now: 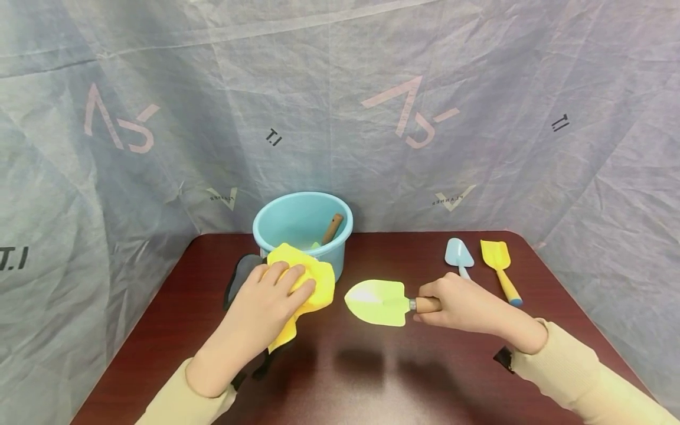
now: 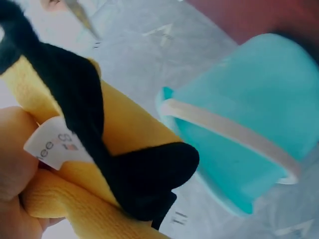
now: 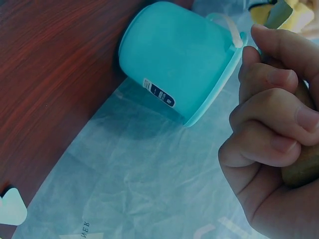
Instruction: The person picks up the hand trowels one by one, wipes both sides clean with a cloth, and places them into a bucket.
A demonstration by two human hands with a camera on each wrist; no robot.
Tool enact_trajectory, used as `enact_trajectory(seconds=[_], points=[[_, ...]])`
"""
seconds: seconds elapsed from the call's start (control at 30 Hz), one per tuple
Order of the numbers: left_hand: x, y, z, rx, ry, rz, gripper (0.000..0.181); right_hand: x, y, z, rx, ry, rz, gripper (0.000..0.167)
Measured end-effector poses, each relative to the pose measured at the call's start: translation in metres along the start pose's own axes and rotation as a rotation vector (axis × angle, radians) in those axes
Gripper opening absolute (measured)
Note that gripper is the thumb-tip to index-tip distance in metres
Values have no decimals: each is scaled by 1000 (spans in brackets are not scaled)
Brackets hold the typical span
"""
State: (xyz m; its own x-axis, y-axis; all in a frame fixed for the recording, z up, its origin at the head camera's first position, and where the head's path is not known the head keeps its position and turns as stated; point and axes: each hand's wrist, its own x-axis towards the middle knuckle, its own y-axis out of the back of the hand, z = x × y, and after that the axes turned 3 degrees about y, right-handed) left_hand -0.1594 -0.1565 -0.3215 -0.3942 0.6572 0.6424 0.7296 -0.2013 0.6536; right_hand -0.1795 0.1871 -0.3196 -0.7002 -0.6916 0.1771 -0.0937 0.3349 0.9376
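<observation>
In the head view my left hand [image 1: 276, 295] grips a crumpled yellow fabric item [image 1: 319, 280] in front of the bucket. In the left wrist view its black parts [image 2: 159, 174] and white tag [image 2: 57, 144] show; its exact kind is unclear. My right hand [image 1: 459, 304] holds a hand trowel by its wooden handle [image 1: 428, 304], its light green blade [image 1: 377, 302] pointing left above the table. Fingers curl round the handle in the right wrist view. Behind both hands stands a light blue bucket [image 1: 337, 262] with a wooden-handled tool [image 1: 332, 229] leaning inside.
Toward the right back of the dark red table [image 1: 393, 260] lie a small light blue shovel [image 1: 458, 254] and a yellow shovel [image 1: 496, 257]. A dark grey patch [image 1: 244, 274] shows left of the bucket. Grey printed sheeting [image 1: 329, 118] hangs behind the table.
</observation>
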Motion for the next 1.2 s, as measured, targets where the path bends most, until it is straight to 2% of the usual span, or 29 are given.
enact_trajectory(seconds=[0.17,0.33,0.53,0.83,0.97,1.2], points=[[23,2,5,12,-49,92,24,2,-1,-1,0,1,-2,38],[46,2,14,17,-109,148,10,5,-4,1,28,15,-8,37],[64,2,27,43,-168,145,14,9,-6,3,44,12,-6,37],[70,-7,47,13,-242,109,13,15,-6,-3,33,6,-14,29],[68,-12,53,17,-255,102,12,16,-6,-5,42,1,-21,26],[65,-20,61,25,-268,68,12,17,-6,-5,19,0,-15,30]])
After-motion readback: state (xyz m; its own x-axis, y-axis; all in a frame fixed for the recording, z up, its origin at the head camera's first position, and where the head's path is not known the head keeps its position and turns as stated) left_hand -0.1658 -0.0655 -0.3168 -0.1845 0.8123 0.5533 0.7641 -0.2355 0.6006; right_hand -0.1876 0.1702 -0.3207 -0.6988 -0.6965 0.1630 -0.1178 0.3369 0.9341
